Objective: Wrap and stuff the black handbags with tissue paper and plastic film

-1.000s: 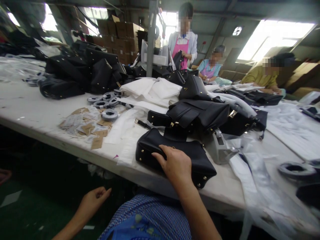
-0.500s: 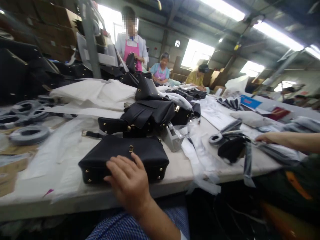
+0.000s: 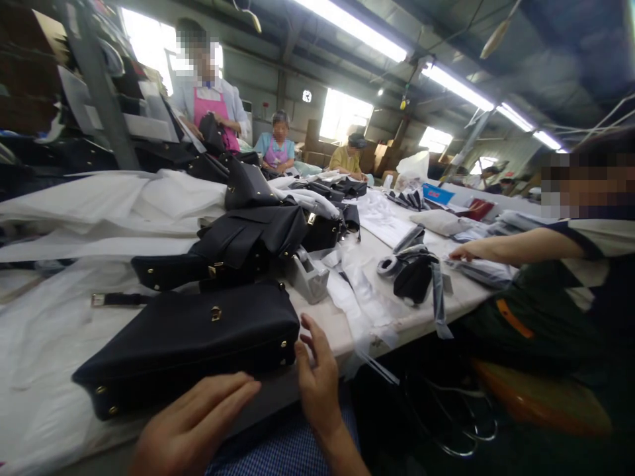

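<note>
A black handbag [image 3: 198, 324] lies on its side on the table, its gold clasp facing up and its studded base towards me. My left hand [image 3: 193, 420] is in front of the bag's near side, fingers stretched out together, holding nothing. At the bag's right end, my right hand [image 3: 320, 373] is open, with fingers apart and slightly curved. Whether either hand touches the bag, I cannot tell. A black strap with a buckle [image 3: 119, 299] sticks out behind the bag's left end.
Behind the bag are more black bags [image 3: 253, 231] and a grey tape dispenser [image 3: 310, 274]. White sheets [image 3: 119, 205] are stacked at left. A co-worker's arm [image 3: 526, 248] reaches over wrapped items at right, near a tape roll [image 3: 387, 266]. Other people work across the table.
My right hand has left the bag's front and moved to its right end. My left hand has come into view. The view has turned right and the bag appears closer.
</note>
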Demonstrator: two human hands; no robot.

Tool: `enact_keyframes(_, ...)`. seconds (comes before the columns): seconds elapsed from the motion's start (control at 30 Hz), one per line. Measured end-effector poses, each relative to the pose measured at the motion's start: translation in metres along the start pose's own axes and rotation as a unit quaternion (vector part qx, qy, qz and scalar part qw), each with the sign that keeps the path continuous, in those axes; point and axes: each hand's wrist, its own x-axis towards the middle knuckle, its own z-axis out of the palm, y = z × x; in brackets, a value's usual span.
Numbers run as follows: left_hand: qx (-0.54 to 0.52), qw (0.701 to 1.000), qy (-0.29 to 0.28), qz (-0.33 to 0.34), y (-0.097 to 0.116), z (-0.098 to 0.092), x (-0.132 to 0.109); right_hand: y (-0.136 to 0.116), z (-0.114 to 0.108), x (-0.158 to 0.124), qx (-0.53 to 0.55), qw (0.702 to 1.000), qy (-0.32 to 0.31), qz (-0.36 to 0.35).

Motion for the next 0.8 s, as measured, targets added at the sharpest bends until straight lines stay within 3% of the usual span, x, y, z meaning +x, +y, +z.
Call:
enact_keyframes(0.1, 0.063, 0.991, 0.040, 0.115, 0.004, 0.008, 0.059, -0.002, 0.005, 0.016, 0.015, 0.999, -0.038, -0.002)
enact_keyframes(0.2, 0.114, 0.984, 0.047, 0.131, 0.002, 0.015, 0.083, 0.000, 0.008, 0.021, 0.020, 0.999, -0.028, -0.010)
enact_keyframes(0.57, 0.176, 0.981, -0.003, 0.081, 0.015, 0.018, 0.090, -0.005, 0.009, 0.018, 0.044, 0.999, 0.006, -0.017)
enact_keyframes(0.7, 0.165, 0.982, -0.005, 0.093, 0.022, 0.023, 0.089, -0.005, 0.007, 0.020, 0.036, 0.999, 0.011, -0.024)
enact_keyframes(0.8, 0.114, 0.985, -0.057, 0.118, 0.025, 0.032, 0.075, -0.003, 0.006, 0.023, 0.043, 0.999, 0.006, -0.024)
